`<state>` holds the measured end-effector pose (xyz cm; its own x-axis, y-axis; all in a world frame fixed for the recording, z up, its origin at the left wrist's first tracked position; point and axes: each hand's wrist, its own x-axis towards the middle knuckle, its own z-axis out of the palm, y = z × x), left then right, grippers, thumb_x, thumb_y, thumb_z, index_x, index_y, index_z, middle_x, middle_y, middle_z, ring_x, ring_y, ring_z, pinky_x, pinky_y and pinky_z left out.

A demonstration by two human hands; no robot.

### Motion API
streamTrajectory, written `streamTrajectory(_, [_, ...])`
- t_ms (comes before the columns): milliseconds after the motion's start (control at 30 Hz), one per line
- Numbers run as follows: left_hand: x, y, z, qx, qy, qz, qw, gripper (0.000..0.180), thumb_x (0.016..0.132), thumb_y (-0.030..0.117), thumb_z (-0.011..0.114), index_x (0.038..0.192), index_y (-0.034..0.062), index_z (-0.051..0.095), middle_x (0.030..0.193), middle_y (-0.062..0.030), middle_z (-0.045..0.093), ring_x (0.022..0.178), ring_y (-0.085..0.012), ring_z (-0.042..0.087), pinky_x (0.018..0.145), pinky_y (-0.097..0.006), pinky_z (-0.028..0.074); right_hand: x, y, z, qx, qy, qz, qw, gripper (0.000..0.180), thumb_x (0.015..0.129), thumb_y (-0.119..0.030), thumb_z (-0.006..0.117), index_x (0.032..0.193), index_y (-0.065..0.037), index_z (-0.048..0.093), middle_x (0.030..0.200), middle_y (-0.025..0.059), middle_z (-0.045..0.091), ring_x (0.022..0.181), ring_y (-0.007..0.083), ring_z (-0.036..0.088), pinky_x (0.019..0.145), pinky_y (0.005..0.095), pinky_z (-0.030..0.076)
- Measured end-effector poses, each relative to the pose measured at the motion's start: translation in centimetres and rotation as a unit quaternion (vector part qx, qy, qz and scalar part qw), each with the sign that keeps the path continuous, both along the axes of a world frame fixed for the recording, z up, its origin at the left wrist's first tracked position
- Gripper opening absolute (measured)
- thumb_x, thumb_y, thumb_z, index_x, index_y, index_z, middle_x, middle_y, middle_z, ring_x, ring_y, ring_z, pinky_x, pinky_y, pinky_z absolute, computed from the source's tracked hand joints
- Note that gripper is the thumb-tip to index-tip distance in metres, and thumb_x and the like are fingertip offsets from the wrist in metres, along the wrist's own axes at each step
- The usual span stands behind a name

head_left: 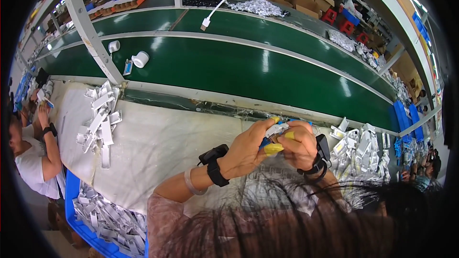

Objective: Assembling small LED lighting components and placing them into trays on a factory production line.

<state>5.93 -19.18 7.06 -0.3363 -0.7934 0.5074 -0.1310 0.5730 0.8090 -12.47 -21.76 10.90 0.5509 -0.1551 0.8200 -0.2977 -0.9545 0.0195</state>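
My left hand (246, 145) and my right hand (302, 147) meet over the far edge of the pale work surface (167, 148). Yellow covers sit on some of the fingertips. Between them both hands pinch a small white plastic part (277, 129), its exact kind partly hidden by the fingers. Something blue shows just behind the fingers; whether it is joined to the part I cannot tell. Loose white plastic housings (364, 152) lie heaped to the right of my right hand. Another pile of long white housings (102, 120) rests on the left of the surface.
Beyond the surface runs a green conveyor belt (215, 67) with white round devices (140, 59) on it. A white cable (206, 22) hangs above. A blue bin (71, 199) of white parts stands lower left. A co-worker (36, 160) works at far left. A metal post (86, 28) rises nearby.
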Motion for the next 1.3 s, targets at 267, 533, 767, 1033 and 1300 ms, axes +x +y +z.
streamTrajectory(267, [0.05, -0.14, -0.14, -0.029, -0.009, 0.006, 1.000, 0.056, 0.088, 0.018, 0.063, 0.133, -0.0013, 0.037, 0.127, -0.0195, 0.050, 0.113, -0.0360, 0.052, 0.096, -0.039, 0.043, -0.01, -0.24, -0.16, -0.005, -0.002, 0.003, 1.000, 0.024, 0.066, 0.002, 0.072, 0.088, -0.001, 0.064, 0.075, 0.0043, 0.055, 0.064, 0.0186, 0.057, 0.075, 0.0405, 0.054])
streamTrajectory(533, [-0.01, -0.14, 0.00, -0.064, -0.022, 0.015, 0.998, 0.057, 0.086, 0.015, 0.062, 0.133, 0.0009, 0.033, 0.121, -0.0205, 0.050, 0.107, -0.0389, 0.054, 0.088, -0.040, 0.047, 0.03, -0.21, -0.23, -0.006, -0.005, 0.001, 1.000, 0.024, 0.066, 0.002, 0.073, 0.088, -0.001, 0.064, 0.075, 0.0047, 0.054, 0.064, 0.0187, 0.057, 0.075, 0.0407, 0.055])
streamTrajectory(767, [0.11, -0.09, 0.01, -0.035, -0.001, 0.011, 0.999, 0.052, 0.089, 0.016, 0.062, 0.131, -0.0024, 0.039, 0.125, -0.0207, 0.051, 0.110, -0.0361, 0.054, 0.094, -0.039, 0.044, 0.20, -0.27, -0.16, -0.007, -0.001, -0.008, 1.000, 0.026, 0.065, 0.002, 0.074, 0.088, -0.001, 0.064, 0.076, 0.0050, 0.054, 0.064, 0.0195, 0.057, 0.074, 0.0409, 0.054])
streamTrajectory(1033, [0.06, 0.11, 0.28, -0.025, -0.003, 0.013, 1.000, 0.045, 0.088, 0.011, 0.059, 0.128, -0.0010, 0.040, 0.119, -0.0202, 0.053, 0.105, -0.0369, 0.056, 0.090, -0.039, 0.046, 0.12, -0.29, 0.02, -0.002, 0.012, -0.009, 1.000, 0.028, 0.064, 0.000, 0.075, 0.090, 0.000, 0.065, 0.076, 0.0055, 0.053, 0.065, 0.0208, 0.055, 0.075, 0.0415, 0.054])
streamTrajectory(1300, [-0.07, 0.04, 0.14, -0.027, 0.011, 0.020, 0.999, 0.040, 0.089, 0.009, 0.056, 0.126, 0.0004, 0.044, 0.115, -0.0193, 0.054, 0.101, -0.0364, 0.057, 0.087, -0.038, 0.046, 0.45, -0.24, -0.14, 0.010, 0.001, -0.019, 1.000, 0.029, 0.062, 0.002, 0.075, 0.089, -0.001, 0.065, 0.075, 0.0056, 0.051, 0.064, 0.0216, 0.053, 0.074, 0.0414, 0.054])
